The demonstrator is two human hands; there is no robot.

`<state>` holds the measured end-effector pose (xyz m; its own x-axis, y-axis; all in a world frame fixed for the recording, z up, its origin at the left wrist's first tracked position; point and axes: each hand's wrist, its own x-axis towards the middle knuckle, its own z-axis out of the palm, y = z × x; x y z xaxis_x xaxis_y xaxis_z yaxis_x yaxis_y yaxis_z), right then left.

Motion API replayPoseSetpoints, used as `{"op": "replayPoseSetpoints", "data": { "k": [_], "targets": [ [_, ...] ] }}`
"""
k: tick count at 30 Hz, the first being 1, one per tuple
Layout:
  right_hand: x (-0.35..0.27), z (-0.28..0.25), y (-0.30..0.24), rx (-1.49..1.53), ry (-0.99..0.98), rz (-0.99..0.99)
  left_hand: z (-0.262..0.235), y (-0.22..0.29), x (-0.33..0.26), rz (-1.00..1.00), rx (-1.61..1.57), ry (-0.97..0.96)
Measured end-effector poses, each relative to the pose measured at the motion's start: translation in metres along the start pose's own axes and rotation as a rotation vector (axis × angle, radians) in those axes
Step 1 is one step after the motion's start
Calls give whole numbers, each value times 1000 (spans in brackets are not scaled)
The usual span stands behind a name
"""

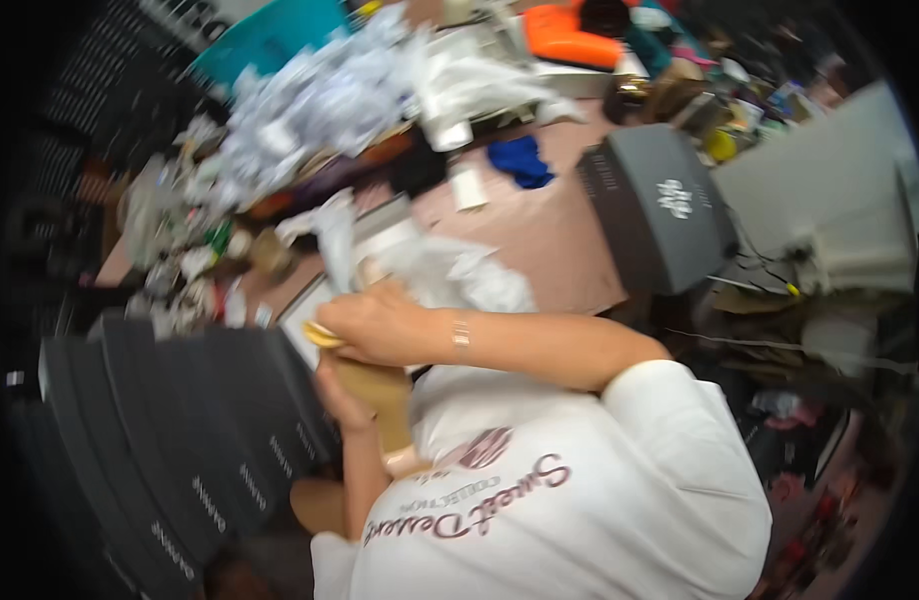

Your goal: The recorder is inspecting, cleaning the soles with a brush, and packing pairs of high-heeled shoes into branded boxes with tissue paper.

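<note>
In front of my white shirt, my two hands meet over a long tan item (373, 392), blurred by motion, so its kind is unclear. My right hand (380, 322), arm bent across my body and wearing a bracelet, curls around a yellow piece (322, 335) at the tan item's upper end. Lower down, my left hand (346, 398) grips the tan item's left side; part of its fingers is hidden. Beyond them lies a white open box (302, 312), with white tissue paper (490, 280) to its right.
Stacked dark grey boxes (200, 430) stand at the left. A grey box (660, 205) sits on the pink tabletop (570, 250) at the right. Farther back are a blue cloth (520, 162), heaped crumpled white paper (325, 110), a teal bin (270, 45) and an orange object (570, 40).
</note>
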<state>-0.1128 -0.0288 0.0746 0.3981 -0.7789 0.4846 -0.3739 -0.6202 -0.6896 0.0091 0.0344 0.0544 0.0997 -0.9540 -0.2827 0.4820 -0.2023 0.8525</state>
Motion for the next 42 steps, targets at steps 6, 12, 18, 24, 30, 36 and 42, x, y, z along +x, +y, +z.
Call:
{"op": "replayPoseSetpoints", "data": {
  "k": [6, 12, 18, 24, 30, 36, 42],
  "targets": [
    [-10, -2, -13, -121, -184, -48, -2, 5, 3, -292, -300, -197],
    [-21, -11, 0, -157, -248, -224, -6, -3, 9, -405, -413, -142],
    [-36, -18, -3, -157, -345, -342, -15, -7, 24, -341, -445, -225],
    [-8, -18, 15, -204, -193, -187, -7, -15, 17, -403, -443, -41],
    [9, -15, 31, -252, -149, -22, -14, -21, 12, -407, -556, -304],
    [14, -4, 10, -226, -174, -79, -4, -7, 14, -470, -677, -130],
    [-4, -8, -34, -403, -409, -351, -2, -3, 14, -321, -411, -156]
  ]
}}
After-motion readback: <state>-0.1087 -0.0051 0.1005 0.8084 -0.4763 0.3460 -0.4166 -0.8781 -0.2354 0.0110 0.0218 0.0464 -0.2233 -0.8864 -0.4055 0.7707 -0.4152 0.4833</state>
